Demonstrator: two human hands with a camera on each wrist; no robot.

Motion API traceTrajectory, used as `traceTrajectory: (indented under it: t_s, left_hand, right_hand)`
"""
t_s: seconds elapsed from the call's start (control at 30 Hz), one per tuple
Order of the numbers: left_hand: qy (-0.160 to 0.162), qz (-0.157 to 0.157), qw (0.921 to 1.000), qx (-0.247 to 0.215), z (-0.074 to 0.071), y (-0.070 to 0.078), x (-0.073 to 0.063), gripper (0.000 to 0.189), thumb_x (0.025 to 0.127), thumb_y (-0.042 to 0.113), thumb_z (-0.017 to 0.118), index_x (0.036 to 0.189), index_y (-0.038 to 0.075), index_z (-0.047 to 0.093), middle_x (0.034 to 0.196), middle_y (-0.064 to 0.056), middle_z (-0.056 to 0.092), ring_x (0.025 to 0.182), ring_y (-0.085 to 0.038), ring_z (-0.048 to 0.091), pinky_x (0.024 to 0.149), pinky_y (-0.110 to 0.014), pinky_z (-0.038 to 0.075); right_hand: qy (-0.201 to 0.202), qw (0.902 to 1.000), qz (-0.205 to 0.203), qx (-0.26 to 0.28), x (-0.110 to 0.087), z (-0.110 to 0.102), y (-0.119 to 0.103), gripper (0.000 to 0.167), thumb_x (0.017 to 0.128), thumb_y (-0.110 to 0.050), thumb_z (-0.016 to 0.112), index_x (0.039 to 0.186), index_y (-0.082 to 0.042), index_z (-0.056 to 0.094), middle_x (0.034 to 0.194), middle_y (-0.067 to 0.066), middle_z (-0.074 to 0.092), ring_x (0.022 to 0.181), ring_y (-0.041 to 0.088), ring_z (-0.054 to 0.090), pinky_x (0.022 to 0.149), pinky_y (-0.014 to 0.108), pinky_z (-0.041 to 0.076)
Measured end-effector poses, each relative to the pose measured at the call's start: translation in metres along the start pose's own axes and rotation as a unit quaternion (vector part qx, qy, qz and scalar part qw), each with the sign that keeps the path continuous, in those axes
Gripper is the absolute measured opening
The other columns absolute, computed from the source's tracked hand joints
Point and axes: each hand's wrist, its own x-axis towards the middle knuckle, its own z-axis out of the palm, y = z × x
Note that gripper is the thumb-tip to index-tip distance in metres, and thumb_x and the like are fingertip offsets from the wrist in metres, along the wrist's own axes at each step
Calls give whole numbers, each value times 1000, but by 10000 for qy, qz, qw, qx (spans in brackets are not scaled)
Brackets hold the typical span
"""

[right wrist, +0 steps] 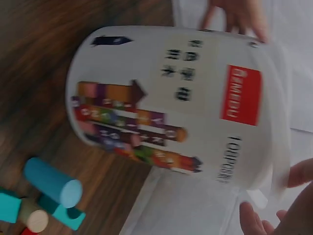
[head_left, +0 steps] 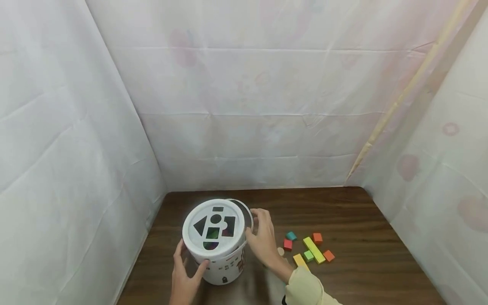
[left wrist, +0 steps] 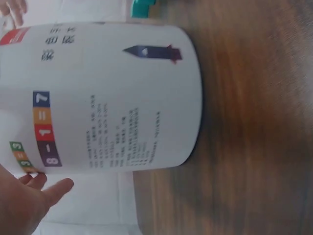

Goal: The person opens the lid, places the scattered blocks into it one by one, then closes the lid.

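A white bucket [head_left: 225, 271] with printed pictures and lettering stands upright on the left part of the table. Its white lid [head_left: 233, 243] has several cut-out shapes. A pale curved handle [head_left: 249, 214] arcs beyond the lid's right side. My left hand [head_left: 184, 273] holds the bucket's near left side, thumb toward the front and fingers along the left. My right hand [head_left: 263, 239] is at the right rim, thumb and fingers parted near the handle. In the right wrist view, the thumb [right wrist: 299, 172] meets the lid's edge and the fingers [right wrist: 250, 218] bend below it.
Right of the bucket lie loose blocks: a long yellow bar [head_left: 314, 250], a green block [head_left: 308, 256], red [head_left: 287, 245] and orange [head_left: 317, 238] blocks, and a teal piece [head_left: 291, 235]. A blue cylinder [right wrist: 51, 181] shows in the right wrist view. White sheets [head_left: 248, 140] surround the wooden table [head_left: 373, 254].
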Motion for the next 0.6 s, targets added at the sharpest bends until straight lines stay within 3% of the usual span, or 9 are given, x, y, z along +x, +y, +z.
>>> traceTrajectory:
  t_s: [0.1, 0.2, 0.37, 0.5, 0.6]
  left_hand:
    - [-37, 97, 9999, -53, -4, 0, 6, 101, 76, 32, 79, 151, 30, 12, 151, -12, 26, 135, -36, 27, 103, -60, 30]
    - [-71, 258, 9996, -49, -5, 0, 8, 103, 73, 30, 82, 150, 33, 13, 152, -7, 25, 137, -30, 27, 106, -55, 28]
    - [-61, 655, 9978, 53, -6, 0, 12, 102, 71, 26, 84, 150, 29, 19, 150, -2, 28, 131, -23, 37, 107, -45, 33]
    - [-92, 799, 9967, -71, -6, 0, 15, 101, 71, 20, 84, 150, 24, 22, 152, -3, 26, 133, -24, 35, 109, -31, 30]
    - [-82, 880, 9955, -349, -8, 7, 14, 98, 71, 12, 84, 148, 16, 24, 152, -9, 25, 135, -31, 31, 109, -42, 30]
  right_hand:
    - [137, 9984, -400, -364, -10, 5, 10, 46, 75, 7, 63, 120, 3, 56, 128, 13, 50, 112, 27, 51, 87, 45, 48]
    - [104, 9957, -529, -755, -19, 8, 20, 45, 77, 6, 62, 121, 3, 56, 131, 14, 51, 120, 27, 48, 93, 48, 45]
    - [-135, 9952, -394, -886, -29, 11, 30, 43, 81, 4, 61, 123, 4, 55, 128, 18, 53, 118, 30, 52, 94, 45, 46]
    - [-332, 9954, -133, -886, -32, 15, 38, 42, 85, 2, 60, 126, 6, 53, 127, 19, 53, 117, 30, 52, 94, 44, 46]
    - [-436, 9947, 47, -925, -35, 20, 44, 42, 88, -1, 58, 129, 4, 52, 130, 19, 53, 120, 30, 51, 95, 44, 45]
